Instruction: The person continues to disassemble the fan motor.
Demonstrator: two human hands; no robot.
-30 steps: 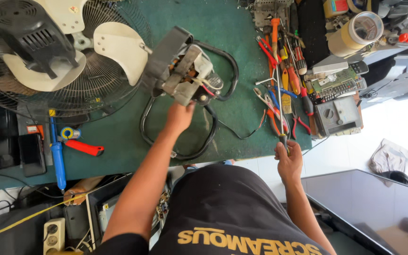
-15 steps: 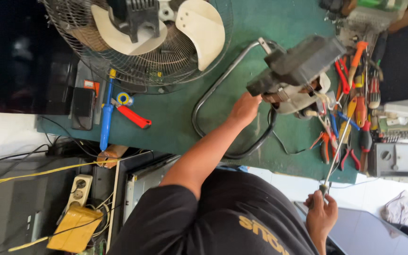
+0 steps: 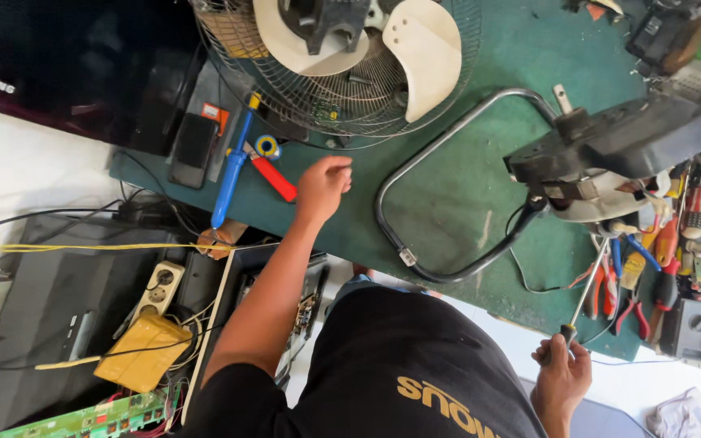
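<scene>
The left hand [image 3: 324,185], left of centre in the frame, hovers loosely curled and empty above the green desk [image 3: 464,174], near a red-handled tool [image 3: 273,177] and a blue-handled soldering iron [image 3: 231,174]. At the lower right, the right hand [image 3: 563,375] grips the handle of a screwdriver [image 3: 584,300], its shaft angling up toward the fan motor housing [image 3: 618,154] at the right. The fan guard with blades [image 3: 342,57] lies at the top centre. Pliers [image 3: 610,292] lie just beside the screwdriver.

One head-worn camera — looking steeply down over the person's chest at the green worktop [image 3: 480,186], close in — nothing shared.
</scene>
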